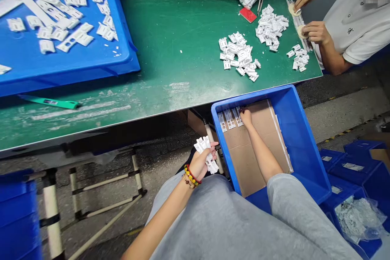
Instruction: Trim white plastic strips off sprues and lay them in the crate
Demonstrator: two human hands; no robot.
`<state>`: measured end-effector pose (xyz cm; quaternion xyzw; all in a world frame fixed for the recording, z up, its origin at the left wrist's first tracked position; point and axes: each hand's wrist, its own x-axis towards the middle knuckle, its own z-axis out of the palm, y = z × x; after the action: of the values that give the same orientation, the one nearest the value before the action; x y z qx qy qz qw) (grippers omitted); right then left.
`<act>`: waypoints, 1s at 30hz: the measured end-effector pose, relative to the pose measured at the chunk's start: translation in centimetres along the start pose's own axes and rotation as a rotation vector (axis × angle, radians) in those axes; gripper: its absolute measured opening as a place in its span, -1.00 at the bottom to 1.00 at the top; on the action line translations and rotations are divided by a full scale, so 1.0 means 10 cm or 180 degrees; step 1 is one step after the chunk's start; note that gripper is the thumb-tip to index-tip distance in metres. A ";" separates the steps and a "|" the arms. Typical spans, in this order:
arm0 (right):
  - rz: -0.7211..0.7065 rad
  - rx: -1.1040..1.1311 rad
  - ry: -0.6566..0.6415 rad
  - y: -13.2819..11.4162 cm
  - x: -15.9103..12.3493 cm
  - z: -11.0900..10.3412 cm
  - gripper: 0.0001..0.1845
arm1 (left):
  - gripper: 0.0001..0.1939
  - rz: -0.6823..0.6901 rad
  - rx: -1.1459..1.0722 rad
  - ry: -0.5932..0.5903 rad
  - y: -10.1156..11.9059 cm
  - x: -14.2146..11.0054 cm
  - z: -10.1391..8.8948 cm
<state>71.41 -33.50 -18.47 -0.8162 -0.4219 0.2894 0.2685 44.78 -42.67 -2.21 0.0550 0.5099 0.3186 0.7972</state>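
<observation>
Head view: the right hand (246,118) is at the end of a row of white strips (229,119) on cardboard (243,158) in the blue bin (304,158), apparently positioning one (pinched or merely touched, I can't tell). The left hand (198,165) grips a white bundle (211,164) outside. Releasing cleanly calls for light, level fingers.

A green worktop (152,40), scuffed along its front edge, reflects a soft overhead glare. Beyond and beneath it lies a speckled grey floor (161,142) marked with yellow-black tape (338,133). Pale pipe framing (106,183) with black joints stands below the worktop's left part.
</observation>
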 end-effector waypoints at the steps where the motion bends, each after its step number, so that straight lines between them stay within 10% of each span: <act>1: -0.0017 -0.0077 0.0067 0.04 0.00 0.06 -0.81 | -0.73 -0.0093 -0.0063 -0.0024 0.00 -0.01 -0.01; 10: -0.0380 -0.0426 0.0141 0.32 -0.32 0.12 -0.92 | -0.73 -0.0263 -0.0279 0.0040 0.05 -0.05 -0.04; 20: -0.0319 -0.0131 0.0301 -0.10 -0.36 0.03 -0.91 | -0.65 -0.0177 -0.0107 0.0296 0.05 -0.06 0.06; 30: -0.0850 0.1180 -0.0856 -1.14 -1.91 -0.48 -0.78 | -0.52 0.0181 0.0064 0.0333 0.02 -0.06 0.13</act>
<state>59.59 -44.88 -2.65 -0.6444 -0.4975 0.4296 0.3908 45.64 -42.55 -1.09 0.0609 0.5523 0.3384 0.7594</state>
